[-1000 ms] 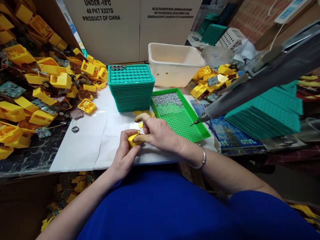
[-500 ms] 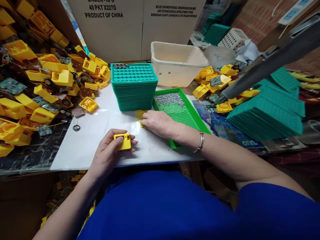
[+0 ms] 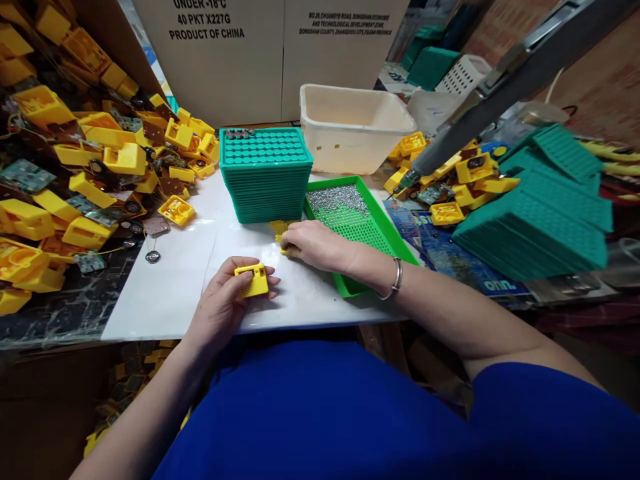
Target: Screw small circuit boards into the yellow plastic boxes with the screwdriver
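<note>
A small yellow plastic casing [image 3: 256, 283] with a cut-out and a dotted patch is gripped in my left hand [image 3: 223, 293], just above the front of the white work surface [image 3: 165, 293]. My right hand [image 3: 313, 245] rests further back, thumb and fingers pinched together at a little heap of thin yellow plastic pieces [image 3: 279, 229]. What its fingertips hold is mostly hidden. Behind that heap stands a stack of teal trays [image 3: 267, 187]. To the right, partly under my right wrist, lies a green perforated tray [image 3: 367, 240] with many small silver screws [image 3: 337, 198].
Yellow casings with wires and circuit boards [image 3: 85, 207] are piled at the left. A translucent bin [image 3: 353, 137] stands at the back, before a cardboard box [image 3: 235, 73]. At the right, a grey electric screwdriver [image 3: 450, 133] hangs over more casings, near stacked teal trays [image 3: 535, 220].
My left hand has moved slightly right and up with the yellow casing. My right hand stays at the yellow pieces. The hanging screwdriver has swung left and upward.
</note>
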The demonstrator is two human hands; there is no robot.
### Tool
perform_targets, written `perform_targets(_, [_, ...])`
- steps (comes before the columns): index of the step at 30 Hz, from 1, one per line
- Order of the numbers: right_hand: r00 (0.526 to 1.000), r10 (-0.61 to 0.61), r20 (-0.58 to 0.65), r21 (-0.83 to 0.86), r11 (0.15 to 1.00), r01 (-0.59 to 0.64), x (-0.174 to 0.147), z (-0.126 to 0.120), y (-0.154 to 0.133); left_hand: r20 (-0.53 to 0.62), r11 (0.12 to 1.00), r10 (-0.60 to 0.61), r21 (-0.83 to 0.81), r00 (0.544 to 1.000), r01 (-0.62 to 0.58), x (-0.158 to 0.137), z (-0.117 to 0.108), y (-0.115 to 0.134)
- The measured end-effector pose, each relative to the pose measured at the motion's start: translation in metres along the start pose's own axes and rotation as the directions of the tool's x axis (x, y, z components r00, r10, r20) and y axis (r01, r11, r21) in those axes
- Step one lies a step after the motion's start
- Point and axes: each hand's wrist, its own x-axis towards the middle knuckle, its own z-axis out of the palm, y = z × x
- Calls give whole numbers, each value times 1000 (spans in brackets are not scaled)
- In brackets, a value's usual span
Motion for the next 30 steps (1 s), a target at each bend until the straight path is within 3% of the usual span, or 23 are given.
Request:
perform_targets(5, [997, 66, -30, -38, 997, -67, -3, 1, -3, -30, 1000, -3, -3, 1000, 3, 0, 4, 2])
perform_targets(10, [991, 82, -103, 140, 988, -67, -10, 0, -3, -40, 1000, 2, -10, 999, -2, 0, 7, 2])
perform_targets(13, [964, 18, -264, 294, 954, 63, -20, -1, -7, -26, 1000, 12, -27, 1000, -13, 0, 9, 2])
perform_targets(16, [921, -123, -370, 324, 912, 251, -32, 6, -11, 1, 999, 22, -36, 1000, -22, 1, 13, 2])
perform_targets(21, [805, -288, -518, 170, 888, 427, -42, 19, -12, 67, 999, 19, -30, 998, -18, 1, 15, 1])
perform_targets(25, [679, -562, -473, -217, 821, 528, -47, 18, -10, 168, 996, -77, -21, 983, 82, 4, 14, 4])
perform_targets(26, [669, -590, -452, -259, 804, 535, -49, 17, -10, 192, 994, -103, -16, 976, 108, 4, 14, 4])
perform_targets(28, [704, -522, -481, -189, 846, 499, -52, 17, -10, 208, 992, -121, -2, 971, 124, 5, 14, 4])
perform_targets(30, [768, -331, -548, 46, 905, 423, -55, 18, -12, 186, 996, -89, 19, 978, 87, 5, 15, 1])
